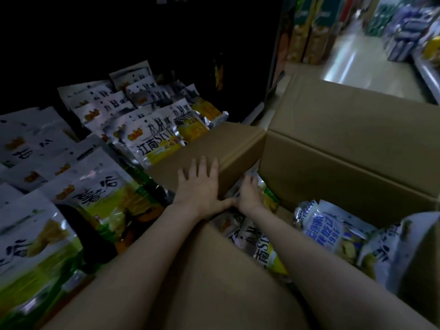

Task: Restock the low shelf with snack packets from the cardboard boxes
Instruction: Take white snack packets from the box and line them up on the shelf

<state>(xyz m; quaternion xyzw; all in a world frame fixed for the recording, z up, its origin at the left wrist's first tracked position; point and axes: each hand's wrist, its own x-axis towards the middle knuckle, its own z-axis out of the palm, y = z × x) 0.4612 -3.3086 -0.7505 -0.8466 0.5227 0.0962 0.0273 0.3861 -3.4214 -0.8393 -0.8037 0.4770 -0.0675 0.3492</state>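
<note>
An open cardboard box [333, 148] fills the centre and right, with its flaps spread. My left hand [202, 184] lies flat with straight fingers on the box's left flap [214, 144]. My right hand [250, 194] reaches down inside the box under that flap, its fingers curled on a yellow and green snack packet [270, 198]. More packets [328, 227] lie loose in the box, white, blue and yellow. The low shelf at left holds rows of white and yellow snack packets [147, 139], standing and leaning.
Green and yellow packets [71, 225] crowd the shelf's near left. A dark shelf upright [276, 58] stands behind the box. A shop aisle floor [352, 55] runs away at the upper right, lined with blurred goods on both sides.
</note>
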